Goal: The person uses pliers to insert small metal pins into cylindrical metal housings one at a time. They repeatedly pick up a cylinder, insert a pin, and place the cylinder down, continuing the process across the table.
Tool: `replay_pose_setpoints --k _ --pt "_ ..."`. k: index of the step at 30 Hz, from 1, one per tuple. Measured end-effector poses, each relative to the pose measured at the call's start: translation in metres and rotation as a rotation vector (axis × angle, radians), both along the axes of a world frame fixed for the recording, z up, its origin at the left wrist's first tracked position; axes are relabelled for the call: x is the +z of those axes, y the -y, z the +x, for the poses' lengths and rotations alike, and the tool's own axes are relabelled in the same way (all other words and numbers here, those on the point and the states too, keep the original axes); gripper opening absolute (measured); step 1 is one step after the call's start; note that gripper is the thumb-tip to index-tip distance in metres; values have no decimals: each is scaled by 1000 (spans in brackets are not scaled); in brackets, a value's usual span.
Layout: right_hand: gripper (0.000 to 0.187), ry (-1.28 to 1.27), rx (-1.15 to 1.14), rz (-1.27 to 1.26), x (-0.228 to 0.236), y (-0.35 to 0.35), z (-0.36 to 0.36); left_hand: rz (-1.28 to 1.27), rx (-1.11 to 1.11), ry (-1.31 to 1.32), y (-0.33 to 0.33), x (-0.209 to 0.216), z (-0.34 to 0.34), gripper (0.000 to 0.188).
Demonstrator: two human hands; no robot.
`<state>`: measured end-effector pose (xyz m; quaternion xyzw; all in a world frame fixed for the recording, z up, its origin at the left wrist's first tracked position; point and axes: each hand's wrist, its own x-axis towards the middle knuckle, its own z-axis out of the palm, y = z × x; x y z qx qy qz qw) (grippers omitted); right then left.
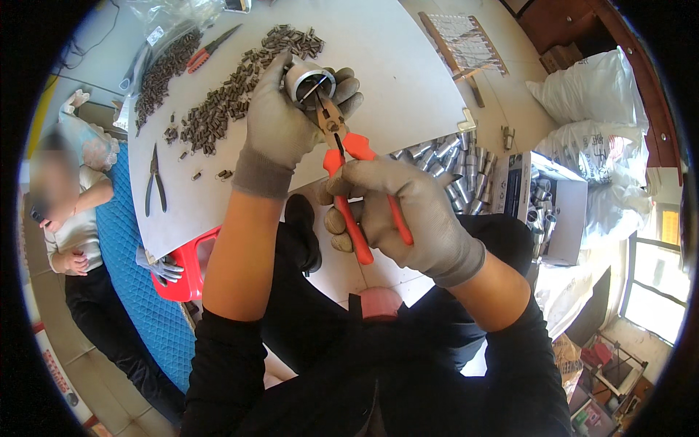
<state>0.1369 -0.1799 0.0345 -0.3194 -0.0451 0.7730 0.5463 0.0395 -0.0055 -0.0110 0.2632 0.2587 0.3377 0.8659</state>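
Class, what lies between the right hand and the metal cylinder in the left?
The head view shows red-handled pliers there, gripped by the right hand, nose at the mouth of the metal cylinder.

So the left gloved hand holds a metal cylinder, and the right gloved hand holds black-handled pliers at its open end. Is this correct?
Not quite: the head view shows that the pliers have red handles, not black. The right gloved hand holds them at the open end of the metal cylinder, which the left gloved hand holds.
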Motion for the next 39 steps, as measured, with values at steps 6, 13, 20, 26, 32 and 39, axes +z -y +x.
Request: replay_pose_setpoints --k 6,13,20,26,32,39 --pt "28 -36 -57 9 -3 0 -2 -139 -106 116 -4 3 3 51" --pt "24 597 35 274 -3 7 -3 -53 36 -86 5 8 9 57" --pt "28 429 -23 60 -7 3 -12 45 25 -105 7 10 10 49" --pt "30 730 157 -34 -16 2 -14 7 99 -150 3 11 8 50" --pt "9 1922 173 653 -35 9 -15 78 161 -118 1 9 5 45" --pt "26 1787 137 345 -43 11 -14 195 277 -175 2 13 3 45"
